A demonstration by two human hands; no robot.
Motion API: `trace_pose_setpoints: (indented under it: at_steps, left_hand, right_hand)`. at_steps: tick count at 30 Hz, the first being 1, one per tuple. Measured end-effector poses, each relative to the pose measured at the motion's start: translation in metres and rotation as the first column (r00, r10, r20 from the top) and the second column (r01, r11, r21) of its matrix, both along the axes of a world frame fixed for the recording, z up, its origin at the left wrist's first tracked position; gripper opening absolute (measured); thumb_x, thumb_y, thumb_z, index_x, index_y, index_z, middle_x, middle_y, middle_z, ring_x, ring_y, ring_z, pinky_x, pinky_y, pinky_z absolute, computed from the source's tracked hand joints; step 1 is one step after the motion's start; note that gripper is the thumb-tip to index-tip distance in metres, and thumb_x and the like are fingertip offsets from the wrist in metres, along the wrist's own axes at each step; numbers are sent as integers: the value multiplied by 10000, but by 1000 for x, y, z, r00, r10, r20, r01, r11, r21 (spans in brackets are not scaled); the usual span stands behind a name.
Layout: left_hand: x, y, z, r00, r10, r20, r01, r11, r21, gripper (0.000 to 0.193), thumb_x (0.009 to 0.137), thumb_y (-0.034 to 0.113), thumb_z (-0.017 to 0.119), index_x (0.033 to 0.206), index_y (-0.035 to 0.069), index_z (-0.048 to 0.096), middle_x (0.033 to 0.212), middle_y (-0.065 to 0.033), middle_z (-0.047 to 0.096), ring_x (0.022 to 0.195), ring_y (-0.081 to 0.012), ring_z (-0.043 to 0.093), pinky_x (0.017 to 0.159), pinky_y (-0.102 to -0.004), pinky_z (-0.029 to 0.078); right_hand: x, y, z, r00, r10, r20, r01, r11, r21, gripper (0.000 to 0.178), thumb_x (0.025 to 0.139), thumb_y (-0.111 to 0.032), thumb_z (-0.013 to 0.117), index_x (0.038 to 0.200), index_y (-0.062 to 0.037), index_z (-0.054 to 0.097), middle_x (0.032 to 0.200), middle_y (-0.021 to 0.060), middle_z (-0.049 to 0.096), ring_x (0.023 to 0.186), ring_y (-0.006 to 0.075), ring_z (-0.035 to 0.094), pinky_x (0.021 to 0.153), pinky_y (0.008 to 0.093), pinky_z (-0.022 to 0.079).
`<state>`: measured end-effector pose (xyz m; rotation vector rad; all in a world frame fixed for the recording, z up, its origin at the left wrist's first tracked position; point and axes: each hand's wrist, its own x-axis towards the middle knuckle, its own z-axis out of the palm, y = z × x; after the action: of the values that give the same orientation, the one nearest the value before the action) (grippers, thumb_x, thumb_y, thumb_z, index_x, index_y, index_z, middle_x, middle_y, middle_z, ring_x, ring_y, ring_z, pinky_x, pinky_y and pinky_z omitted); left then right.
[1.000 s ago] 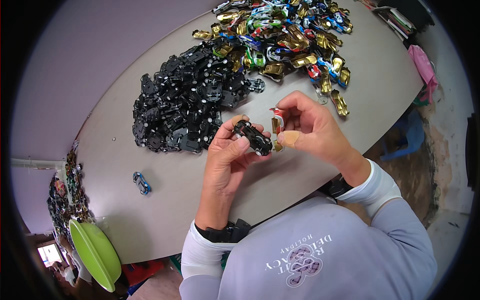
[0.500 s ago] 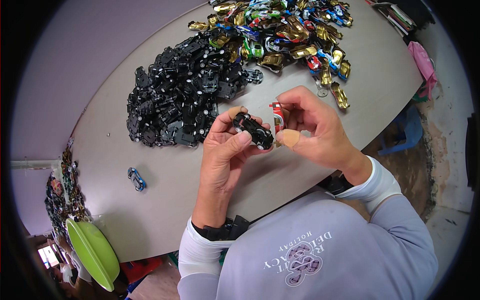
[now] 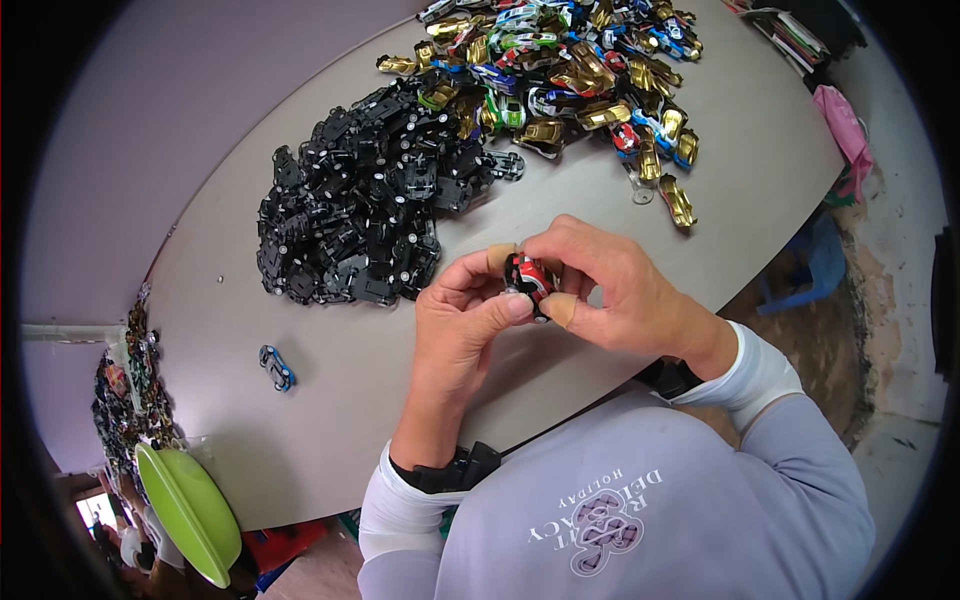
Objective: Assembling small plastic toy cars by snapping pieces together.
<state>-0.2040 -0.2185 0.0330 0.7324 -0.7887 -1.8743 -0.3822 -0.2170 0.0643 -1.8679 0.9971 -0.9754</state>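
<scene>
Above the near part of the table, my two hands meet around one small toy car. My left hand pinches the black toy car chassis between thumb and fingers. My right hand grips the red and white toy car body shell, which lies against the chassis. Fingers hide much of both parts, so I cannot tell whether they are fully joined. Tan tape wraps a finger of my left hand and the thumb of my right. Nearest beyond my left hand is a heap of black chassis.
Colourful and gold car shells are heaped at the far side. A blue-grey toy car lies alone at left, near a green basin by the table edge. A pink bag and blue stool are at right.
The chassis and red shell, held apart before, are now together. My right hand has come left and slightly down, and the chassis has turned more upright in my left hand.
</scene>
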Motion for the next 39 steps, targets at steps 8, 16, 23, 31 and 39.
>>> trace_pose_setpoints:
  at_steps: [8,16,23,31,39]
  left_hand:
    - [-2,4,-2,980,61,191,-39,992,-119,347,714,-34,701,1049,-36,613,951,-91,626,844,-153,607,733,-268,520]
    - [-14,13,7,790,333,515,52,801,-597,310,848,74,603,1143,-17,577,1001,-94,591,833,-144,573,719,-257,478]
    - [-12,7,4,986,-41,159,54,995,-81,379,793,53,661,1146,-23,544,985,-71,589,857,-124,578,712,-254,503]
    - [-8,7,1,945,-139,298,171,982,-84,224,796,79,646,996,18,564,841,12,575,749,-61,504,667,-210,417]
    - [-11,14,-2,781,2,625,200,947,-253,172,808,43,560,967,-3,512,825,-39,538,759,-81,474,677,-231,409]
  right_hand:
    - [-2,-3,-3,997,26,-69,-29,999,-38,232,714,13,617,935,-32,559,809,72,514,576,160,530,511,281,437]
    - [3,2,-15,988,-101,115,112,989,-94,210,714,46,640,896,-11,551,829,75,509,603,154,537,520,264,437]
    - [-10,5,-12,978,19,209,-19,1000,-3,207,710,62,621,889,-2,539,931,78,500,673,128,558,575,239,476]
    - [-28,-4,-10,925,69,374,-229,887,402,79,804,20,564,878,5,542,850,25,522,707,97,540,622,228,469]
    - [-13,-6,-29,996,88,-29,-89,995,-47,98,772,64,509,854,10,511,806,71,518,676,150,526,585,273,418]
